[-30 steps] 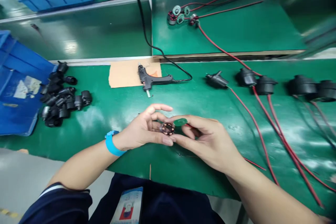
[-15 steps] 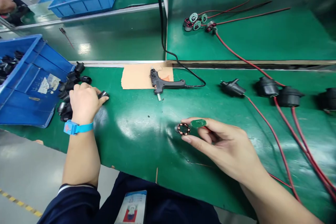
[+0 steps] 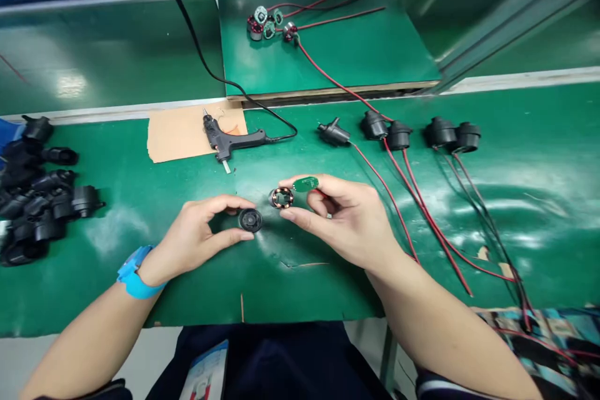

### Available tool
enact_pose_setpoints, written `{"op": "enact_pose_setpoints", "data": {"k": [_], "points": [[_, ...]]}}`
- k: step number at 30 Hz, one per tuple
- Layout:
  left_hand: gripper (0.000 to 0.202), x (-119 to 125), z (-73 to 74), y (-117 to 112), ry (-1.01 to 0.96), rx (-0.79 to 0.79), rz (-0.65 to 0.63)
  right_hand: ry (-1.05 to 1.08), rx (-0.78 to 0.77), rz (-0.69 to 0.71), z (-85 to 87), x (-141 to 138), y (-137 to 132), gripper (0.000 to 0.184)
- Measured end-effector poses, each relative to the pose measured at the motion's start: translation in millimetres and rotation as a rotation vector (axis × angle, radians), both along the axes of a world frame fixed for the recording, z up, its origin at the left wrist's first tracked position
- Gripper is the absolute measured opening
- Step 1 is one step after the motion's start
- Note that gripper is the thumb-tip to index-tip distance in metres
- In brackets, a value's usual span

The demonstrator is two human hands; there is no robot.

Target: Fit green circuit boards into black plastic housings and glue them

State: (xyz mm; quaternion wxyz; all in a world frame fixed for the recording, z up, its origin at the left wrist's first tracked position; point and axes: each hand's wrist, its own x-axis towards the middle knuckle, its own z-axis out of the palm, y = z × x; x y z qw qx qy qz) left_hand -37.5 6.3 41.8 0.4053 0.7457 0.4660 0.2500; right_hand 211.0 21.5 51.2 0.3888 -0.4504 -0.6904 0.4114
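Note:
My left hand [image 3: 204,231] pinches a round black plastic housing [image 3: 250,220] between thumb and fingers, its open end facing me. Just right of it, my right hand [image 3: 342,212] holds a ring-shaped motor stator [image 3: 282,197] with copper windings by its edge. A small green circuit board [image 3: 305,184] stands out beside the stator, close to my right index finger. The housing and the stator are near each other but apart, above the green bench. My right fingers partly hide the board's wires.
Black housings [image 3: 47,206] lie heaped at the left. A glue gun [image 3: 229,139] rests on cardboard [image 3: 164,137], its black cord [image 3: 197,44] running upward. Wired black housings [image 3: 440,131] stand at the right. Several stators with boards [image 3: 262,25] sit on the raised shelf [image 3: 328,56].
My left hand has come from the heap at the left to the middle with a black housing. My right hand still holds the stator. The view has swung to the right.

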Motion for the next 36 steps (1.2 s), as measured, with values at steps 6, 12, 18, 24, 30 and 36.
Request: {"op": "enact_pose_setpoints", "data": {"k": [6, 12, 18, 24, 30, 36], "points": [[0.033, 12.6, -20.2, -2.0, -0.099, -0.029, 0.076, -0.046, -0.001, 0.066, -0.4, -2.7, -3.8, 0.027], [0.049, 22.8, -28.8, -3.0, -0.018, 0.130, 0.142, -0.050, 0.006, -0.005, -1.8, -4.3, -4.7, 0.027], [0.042, 29.4, -27.3, -4.3, 0.044, 0.195, 0.183, -0.141, 0.017, 0.166, -6.3, -14.6, -8.3, 0.028], [0.026, 22.8, -26.1, -5.2, -0.032, 0.128, 0.103, -0.167, -0.001, 0.229, -14.3, -19.8, -6.8, 0.029], [0.029, 16.9, -24.1, -4.2, -0.156, -0.012, 0.092, -0.214, 0.041, 0.195, -11.8, -13.9, -2.6, 0.025], [0.031, 17.6, -26.3, -3.4, -0.196, -0.006, 0.087, -0.218, 0.028, 0.236, -7.6, -3.1, 0.7, 0.044]]}}
